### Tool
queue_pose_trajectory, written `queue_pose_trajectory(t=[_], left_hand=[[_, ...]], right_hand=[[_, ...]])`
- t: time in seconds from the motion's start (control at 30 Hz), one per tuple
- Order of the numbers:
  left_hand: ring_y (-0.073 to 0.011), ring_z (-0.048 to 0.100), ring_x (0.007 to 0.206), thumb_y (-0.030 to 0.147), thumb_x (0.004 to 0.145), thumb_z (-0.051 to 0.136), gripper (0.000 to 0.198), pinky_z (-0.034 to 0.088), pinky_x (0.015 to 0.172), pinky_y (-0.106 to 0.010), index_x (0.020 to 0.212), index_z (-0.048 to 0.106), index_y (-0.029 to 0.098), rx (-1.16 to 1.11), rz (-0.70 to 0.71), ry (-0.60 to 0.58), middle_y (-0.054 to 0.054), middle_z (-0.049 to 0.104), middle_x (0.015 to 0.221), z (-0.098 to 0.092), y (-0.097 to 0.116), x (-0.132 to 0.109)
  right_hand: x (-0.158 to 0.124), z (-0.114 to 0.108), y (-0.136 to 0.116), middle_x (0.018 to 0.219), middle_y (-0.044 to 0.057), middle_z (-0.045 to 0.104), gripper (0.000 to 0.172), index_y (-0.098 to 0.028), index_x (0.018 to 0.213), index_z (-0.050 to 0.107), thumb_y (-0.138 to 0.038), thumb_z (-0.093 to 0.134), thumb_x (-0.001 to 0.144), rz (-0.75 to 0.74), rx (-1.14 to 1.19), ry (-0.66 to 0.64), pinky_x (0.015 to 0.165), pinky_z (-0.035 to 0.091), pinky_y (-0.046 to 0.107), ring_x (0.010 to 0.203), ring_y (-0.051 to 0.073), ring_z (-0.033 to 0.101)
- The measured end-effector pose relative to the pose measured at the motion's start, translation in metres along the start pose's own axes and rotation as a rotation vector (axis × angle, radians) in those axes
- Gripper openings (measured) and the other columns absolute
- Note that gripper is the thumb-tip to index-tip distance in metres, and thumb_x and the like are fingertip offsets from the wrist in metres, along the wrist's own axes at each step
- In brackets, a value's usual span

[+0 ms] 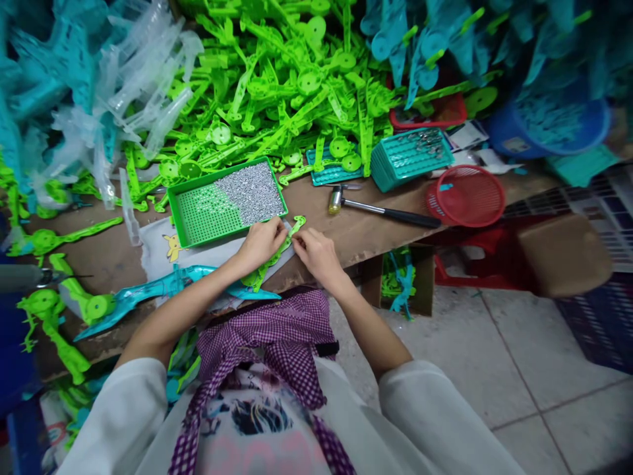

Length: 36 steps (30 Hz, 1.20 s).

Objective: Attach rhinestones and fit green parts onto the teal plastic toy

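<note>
A long green plastic part point(295, 227) lies on the brown workbench point(366, 231) near its front edge. My left hand point(261, 243) rests over its middle with the fingers curled down on it. My right hand point(316, 254) pinches the same part from the right, fingertips closed at its edge. Just behind my hands stands a green tray point(198, 214) half covered with small silver screws point(252, 191). A teal plastic part point(148, 293) lies under my left forearm.
A big heap of green parts point(287, 86) fills the back of the bench, clear parts point(143, 79) at left, teal parts point(445, 39) at right. A hammer point(380, 210), a teal basket point(410, 155) and a red sieve point(469, 196) lie right.
</note>
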<state>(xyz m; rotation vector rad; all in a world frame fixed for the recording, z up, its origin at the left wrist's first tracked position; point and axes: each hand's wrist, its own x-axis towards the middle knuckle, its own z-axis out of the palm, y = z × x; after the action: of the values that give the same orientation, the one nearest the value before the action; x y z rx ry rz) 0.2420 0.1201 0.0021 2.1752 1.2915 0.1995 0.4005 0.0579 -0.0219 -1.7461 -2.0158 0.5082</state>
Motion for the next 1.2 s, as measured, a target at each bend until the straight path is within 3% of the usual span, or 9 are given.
queue_pose_trajectory(t=[0.3, 0.5, 0.6, 0.87, 0.97, 1.13, 1.2], left_hand=[[-0.0188, 0.066, 0.078, 0.024, 0.091, 0.057, 0.012, 0.046, 0.073, -0.03, 0.094, 0.064, 0.015, -0.014, -0.005, 0.013, -0.007, 0.073, 0.087, 0.004, 0.001, 0.001], [-0.0197, 0.064, 0.077, 0.022, 0.088, 0.06, 0.008, 0.045, 0.073, -0.031, 0.088, 0.064, 0.015, -0.033, -0.057, -0.006, -0.007, 0.071, 0.083, 0.0, 0.007, 0.002], [-0.02, 0.064, 0.077, 0.021, 0.088, 0.059, 0.008, 0.044, 0.073, -0.031, 0.087, 0.064, 0.014, -0.028, -0.048, -0.001, -0.007, 0.071, 0.082, 0.0, 0.006, 0.002], [-0.02, 0.063, 0.076, 0.022, 0.091, 0.054, 0.012, 0.042, 0.072, -0.03, 0.089, 0.064, 0.016, -0.057, -0.023, -0.013, -0.005, 0.07, 0.082, 0.001, 0.002, 0.001], [-0.0204, 0.063, 0.077, 0.021, 0.091, 0.053, 0.012, 0.042, 0.072, -0.03, 0.089, 0.064, 0.016, -0.077, -0.025, -0.026, -0.006, 0.07, 0.082, 0.001, 0.002, 0.001], [-0.0205, 0.062, 0.078, 0.022, 0.092, 0.053, 0.012, 0.043, 0.074, -0.031, 0.09, 0.063, 0.016, -0.083, -0.023, -0.051, -0.006, 0.069, 0.083, -0.002, 0.002, 0.002], [-0.0197, 0.062, 0.076, 0.022, 0.092, 0.052, 0.012, 0.043, 0.073, -0.03, 0.09, 0.063, 0.016, -0.096, -0.022, -0.079, -0.005, 0.068, 0.081, -0.003, 0.001, 0.003]], right_hand=[[0.009, -0.015, -0.01, 0.094, 0.011, 0.068, 0.017, -0.017, 0.088, 0.063, -0.022, 0.047, 0.093, 0.051, -0.078, -0.123, 0.073, 0.041, 0.031, 0.081, 0.02, 0.061], [0.013, -0.014, 0.002, 0.084, 0.004, 0.068, 0.007, -0.019, 0.085, 0.064, -0.023, 0.058, 0.087, 0.135, 0.261, -0.097, 0.072, 0.043, 0.027, 0.077, 0.016, 0.062], [0.021, -0.017, 0.005, 0.08, 0.003, 0.068, 0.006, -0.018, 0.084, 0.064, -0.024, 0.064, 0.083, 0.199, 0.321, -0.133, 0.068, 0.042, 0.026, 0.072, 0.014, 0.061], [0.057, -0.034, 0.01, 0.055, -0.005, 0.061, 0.013, -0.019, 0.078, 0.06, -0.028, 0.07, 0.076, 0.27, 0.267, -0.504, 0.056, 0.036, 0.024, 0.051, 0.011, 0.059], [0.054, -0.029, 0.014, 0.056, -0.004, 0.062, 0.013, -0.02, 0.078, 0.058, -0.028, 0.068, 0.077, 0.265, 0.267, -0.476, 0.055, 0.035, 0.024, 0.052, 0.012, 0.06], [0.04, -0.017, 0.023, 0.063, -0.002, 0.064, 0.013, -0.018, 0.085, 0.058, -0.03, 0.063, 0.082, 0.23, 0.528, -0.373, 0.058, 0.04, 0.024, 0.056, 0.012, 0.062], [0.039, -0.017, 0.022, 0.061, -0.002, 0.063, 0.015, -0.018, 0.084, 0.059, -0.032, 0.063, 0.081, 0.249, 0.519, -0.358, 0.058, 0.039, 0.024, 0.056, 0.012, 0.062]])
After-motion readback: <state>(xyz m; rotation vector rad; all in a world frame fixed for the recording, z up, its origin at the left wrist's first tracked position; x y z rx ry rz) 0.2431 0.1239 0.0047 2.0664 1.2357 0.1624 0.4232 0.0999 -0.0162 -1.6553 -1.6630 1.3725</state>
